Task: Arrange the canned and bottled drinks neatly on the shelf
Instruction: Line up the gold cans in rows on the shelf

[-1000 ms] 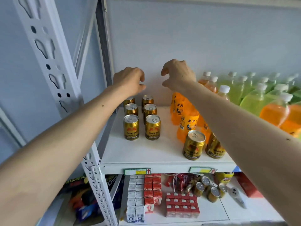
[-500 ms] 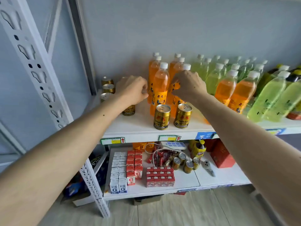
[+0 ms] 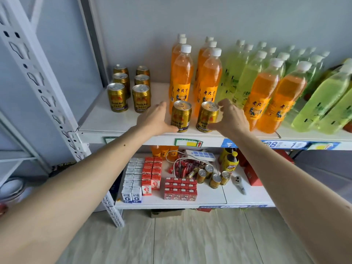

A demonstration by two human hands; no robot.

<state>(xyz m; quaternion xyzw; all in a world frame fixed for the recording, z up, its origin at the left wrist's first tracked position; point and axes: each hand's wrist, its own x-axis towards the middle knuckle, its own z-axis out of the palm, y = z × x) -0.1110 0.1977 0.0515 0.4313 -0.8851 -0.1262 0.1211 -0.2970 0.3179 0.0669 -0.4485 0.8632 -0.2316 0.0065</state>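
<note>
Two gold cans stand near the front edge of the upper shelf (image 3: 106,121), in front of the orange bottles (image 3: 182,73). My left hand (image 3: 155,120) is open just left of the left can (image 3: 181,116), thumb at its base. To the right of the right can (image 3: 207,117), my right hand (image 3: 230,119) is cupped with bent fingers beside it and its thumb at the base, not closed around it. Several more gold cans (image 3: 118,97) stand in two rows at the shelf's left end. Green bottles (image 3: 247,80) and more orange bottles (image 3: 259,100) fill the right.
A perforated white upright (image 3: 38,73) frames the shelf on the left. The lower shelf (image 3: 247,199) holds small cartons (image 3: 132,195), red boxes (image 3: 180,188), several loose gold cans (image 3: 215,181), a power strip (image 3: 200,155) and a yellow bottle (image 3: 229,161). Wooden floor lies below.
The view has pulled back from the shelf. Both hands dropped from the back rows to the two front cans and opened, the left moving away from the can rows at the left.
</note>
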